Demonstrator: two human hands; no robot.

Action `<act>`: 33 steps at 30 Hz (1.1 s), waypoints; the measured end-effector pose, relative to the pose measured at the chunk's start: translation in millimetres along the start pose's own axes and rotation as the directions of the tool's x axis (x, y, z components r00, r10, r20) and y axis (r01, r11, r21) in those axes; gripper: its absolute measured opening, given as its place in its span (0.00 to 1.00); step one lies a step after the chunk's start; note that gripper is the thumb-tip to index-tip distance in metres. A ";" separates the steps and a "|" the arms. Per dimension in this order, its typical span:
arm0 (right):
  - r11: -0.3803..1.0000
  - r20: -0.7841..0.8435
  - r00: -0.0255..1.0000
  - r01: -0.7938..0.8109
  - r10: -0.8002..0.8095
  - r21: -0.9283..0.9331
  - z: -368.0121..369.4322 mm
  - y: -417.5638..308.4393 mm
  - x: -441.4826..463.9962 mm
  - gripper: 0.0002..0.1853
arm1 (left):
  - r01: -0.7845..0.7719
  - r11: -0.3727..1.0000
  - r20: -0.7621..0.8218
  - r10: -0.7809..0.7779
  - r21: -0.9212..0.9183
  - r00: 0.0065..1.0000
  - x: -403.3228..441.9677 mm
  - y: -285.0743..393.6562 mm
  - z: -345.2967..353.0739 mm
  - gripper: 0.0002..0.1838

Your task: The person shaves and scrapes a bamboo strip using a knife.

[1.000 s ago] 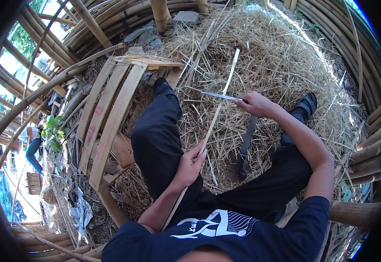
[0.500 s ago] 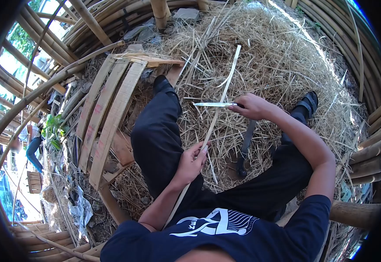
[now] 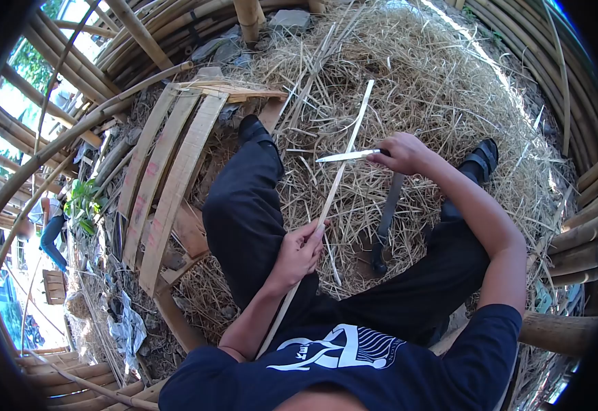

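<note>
Between my legs, my left hand (image 3: 299, 257) is closed around a long pale bamboo strip (image 3: 335, 185). The strip slants from beside my body up and away over the shavings. My right hand (image 3: 402, 154) grips the dark handle of a knife (image 3: 348, 156), farther out and to the right. The knife's bright blade points left and lies across the strip, seemingly against it. A second, dark blade with a handle (image 3: 388, 216) lies on the shavings below my right hand.
Bamboo shavings (image 3: 443, 103) cover the ground ahead. A wooden slatted crate (image 3: 176, 192) stands left of my left leg. Bamboo poles (image 3: 573, 240) line the right side. A crumpled plastic sheet (image 3: 128, 325) lies at lower left. Another person (image 3: 54, 229) is at far left.
The knife and my right hand have shifted slightly right and up, and the blade has tilted. The strip's far end sits a little lower and left. My left hand stays nearly in place.
</note>
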State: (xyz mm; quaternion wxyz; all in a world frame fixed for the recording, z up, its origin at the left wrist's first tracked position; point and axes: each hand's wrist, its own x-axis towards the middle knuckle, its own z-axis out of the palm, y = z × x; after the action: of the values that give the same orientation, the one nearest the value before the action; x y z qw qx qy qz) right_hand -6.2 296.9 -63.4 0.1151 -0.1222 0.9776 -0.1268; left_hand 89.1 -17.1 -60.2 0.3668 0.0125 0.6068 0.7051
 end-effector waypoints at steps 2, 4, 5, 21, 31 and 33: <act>1.000 -0.025 1.000 0.008 -0.009 -0.018 3.7 5.8 3.0 0.36 | 0.002 1.000 0.007 -0.002 -0.005 1.000 1.9 1.3 0.3 0.15; 0.998 -0.064 0.998 -0.024 0.020 -0.060 4.6 8.7 5.9 0.36 | 0.008 0.999 -0.001 -0.009 -0.032 1.000 1.9 1.4 0.2 0.14; 0.998 -0.065 0.998 -0.028 0.024 -0.060 0.1 8.6 4.3 0.36 | 0.010 0.999 0.004 -0.009 -0.032 1.000 2.1 2.1 0.9 0.14; 0.930 -0.081 0.938 -0.317 0.336 0.186 -4.0 44.7 -12.2 0.35 | -0.036 0.994 0.007 0.036 0.101 0.999 -3.8 -8.2 -2.2 0.16; 0.942 -0.050 0.974 -0.198 0.219 0.273 -7.6 22.7 -11.4 0.38 | -0.047 0.984 -0.014 0.050 0.174 0.999 -0.1 -8.4 1.4 0.19; 0.934 -0.059 0.989 -0.109 0.137 0.340 -5.6 16.7 -9.1 0.38 | -0.049 0.982 -0.022 0.054 0.184 0.998 0.1 -8.8 2.2 0.19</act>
State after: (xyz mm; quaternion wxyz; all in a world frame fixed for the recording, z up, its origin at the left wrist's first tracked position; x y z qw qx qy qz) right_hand -2.5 316.3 -61.1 0.1016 -0.0341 0.9512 -0.2892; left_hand 94.5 -15.3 -67.3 0.3375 0.0526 0.6736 0.6555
